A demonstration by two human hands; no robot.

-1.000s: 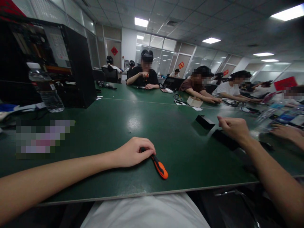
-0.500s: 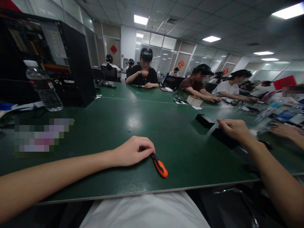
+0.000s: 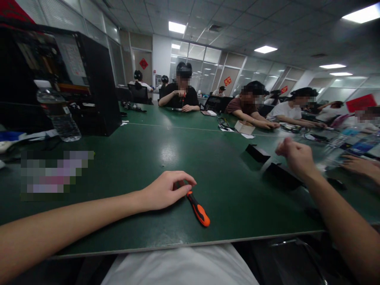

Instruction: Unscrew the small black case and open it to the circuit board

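Note:
My left hand (image 3: 166,190) rests on the green table with its fingers loosely curved and a gap between thumb and forefinger. By its thumb tip lies a screwdriver (image 3: 199,209) with an orange and black handle; its front end is hidden under the fingers. My right hand (image 3: 297,156) is raised at the right, fingers closed and smeared by motion. A pale, see-through blur hangs beside it, too unclear to name. Below that hand is a long black box-like piece (image 3: 283,177), and a smaller black box (image 3: 257,153) lies just beyond.
An open computer case (image 3: 97,83) stands at the left, with a plastic water bottle (image 3: 57,113) before it. A blurred-out item (image 3: 56,172) lies nearer. Across the table people work; a small carton (image 3: 244,127) is near them. Another person's hand (image 3: 360,166) is at far right.
My right hand has lifted slightly and turned, its fingers curled in. The left forefinger has risen a little off the screwdriver, which stays on the table.

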